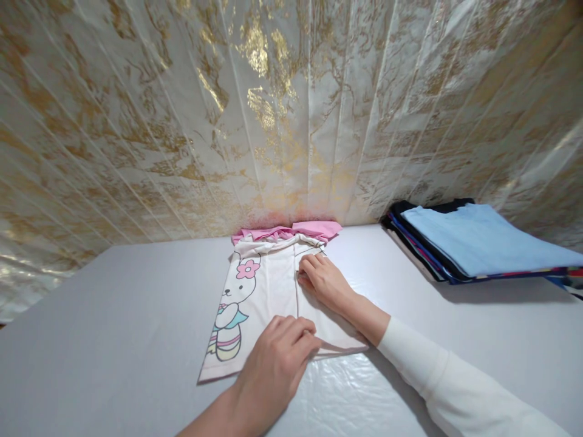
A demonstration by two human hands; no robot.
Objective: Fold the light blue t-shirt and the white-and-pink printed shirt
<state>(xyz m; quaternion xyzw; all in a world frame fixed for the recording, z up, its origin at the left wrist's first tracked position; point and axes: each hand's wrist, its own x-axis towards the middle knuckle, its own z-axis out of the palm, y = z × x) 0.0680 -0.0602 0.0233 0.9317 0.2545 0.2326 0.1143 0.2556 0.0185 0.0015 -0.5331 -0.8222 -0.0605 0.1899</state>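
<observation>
A cream T-shirt (277, 279) with pink sleeve fabric at its far end lies on the table in front of me. A cartoon animal with a pink flower is printed down its left side. One side is folded inward, and its edge runs lengthwise near the middle. My left hand (282, 355) is closed on the near hem, fingers curled around the cloth. Farther up, my right hand (323, 280) pinches the folded edge between bent fingers. The fingertips of both hands are partly hidden.
A stack of folded clothes (419, 243), topped by a light blue garment (487, 237), sits at the right rear of the white table (136, 340). Behind the table rises a white and gold patterned covering (282, 121), close to the shirt's far end.
</observation>
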